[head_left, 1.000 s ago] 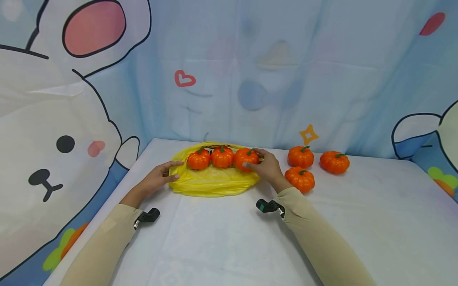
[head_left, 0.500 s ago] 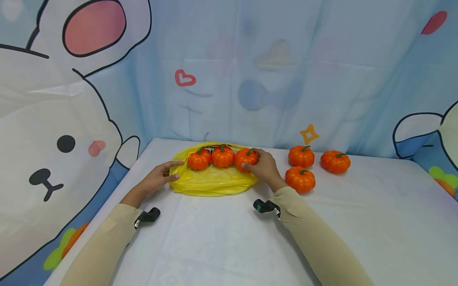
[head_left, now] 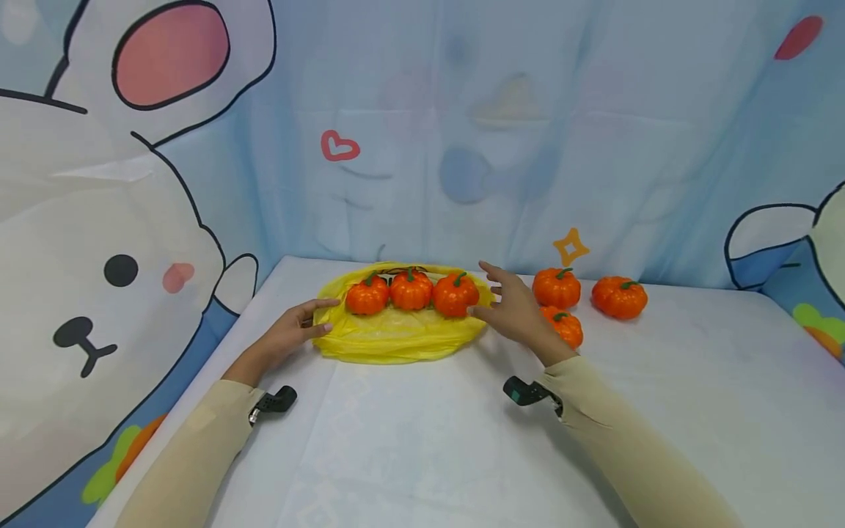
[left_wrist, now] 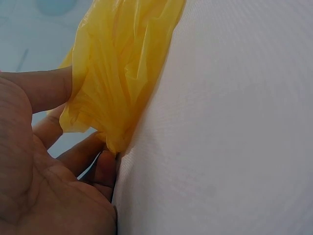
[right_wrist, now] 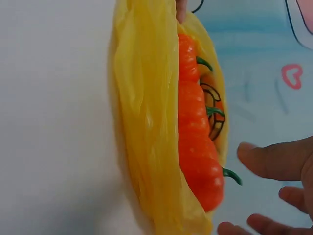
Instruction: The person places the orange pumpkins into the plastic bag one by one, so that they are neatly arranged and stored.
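Your left hand (head_left: 287,331) grips one end of the yellow bag (head_left: 399,342) — likely steadying it around the pumpkins (head_left: 411,291) — while your right hand (head_left: 519,314), fingers wide, holds nothing.

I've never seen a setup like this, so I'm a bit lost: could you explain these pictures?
There is no machine here, just a person's left grip and right grip, both bare hands. The wide view comes from a camera worn on the head; the two close views come from one on each wrist, probably the small black devices at the sleeves. On the white table lies a yellow bag with three orange pumpkins in a row at its mouth. Three more pumpkins stand to the right. The left grip touches the bag's left end; whether it pinches the plastic is hard to tell. The right grip, fingers spread beside the bag, holds nothing.
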The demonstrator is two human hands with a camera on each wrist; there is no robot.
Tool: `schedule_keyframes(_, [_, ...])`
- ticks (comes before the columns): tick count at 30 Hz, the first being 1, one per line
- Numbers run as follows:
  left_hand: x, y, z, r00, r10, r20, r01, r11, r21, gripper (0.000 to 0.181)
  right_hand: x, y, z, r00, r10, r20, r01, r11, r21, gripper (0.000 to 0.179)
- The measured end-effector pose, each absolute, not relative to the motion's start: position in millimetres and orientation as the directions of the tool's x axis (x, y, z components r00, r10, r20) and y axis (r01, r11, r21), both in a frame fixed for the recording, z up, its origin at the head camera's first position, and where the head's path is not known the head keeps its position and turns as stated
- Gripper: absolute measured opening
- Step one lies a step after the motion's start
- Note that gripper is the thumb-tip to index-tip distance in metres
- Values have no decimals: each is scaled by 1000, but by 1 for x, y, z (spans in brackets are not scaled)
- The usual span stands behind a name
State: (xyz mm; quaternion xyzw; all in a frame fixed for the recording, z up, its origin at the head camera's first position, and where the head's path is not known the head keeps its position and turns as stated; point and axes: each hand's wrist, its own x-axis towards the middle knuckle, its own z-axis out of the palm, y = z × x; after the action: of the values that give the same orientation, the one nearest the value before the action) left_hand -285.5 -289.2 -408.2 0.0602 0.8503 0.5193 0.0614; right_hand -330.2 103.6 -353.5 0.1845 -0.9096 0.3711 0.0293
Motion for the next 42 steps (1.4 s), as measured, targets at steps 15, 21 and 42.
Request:
schedule_keyframes(15, [-280, -295, -410, -986, 160, -51, 31, 472, 881, 53, -296, 203, -360, -934, -240, 264, -354, 704, -616, 90])
schedule_keyframes(21, [-280, -293, -410, -984, 172, -46, 42, 476, 878, 54, -302, 220, -373, -967, -250, 37, -202, 678, -707, 95])
schedule_keyframes(42, [-282, -289, -408, -982, 189, -29, 62, 462, 885, 54, -304, 231, -393, -974, -225, 16, -162, 648, -744, 91])
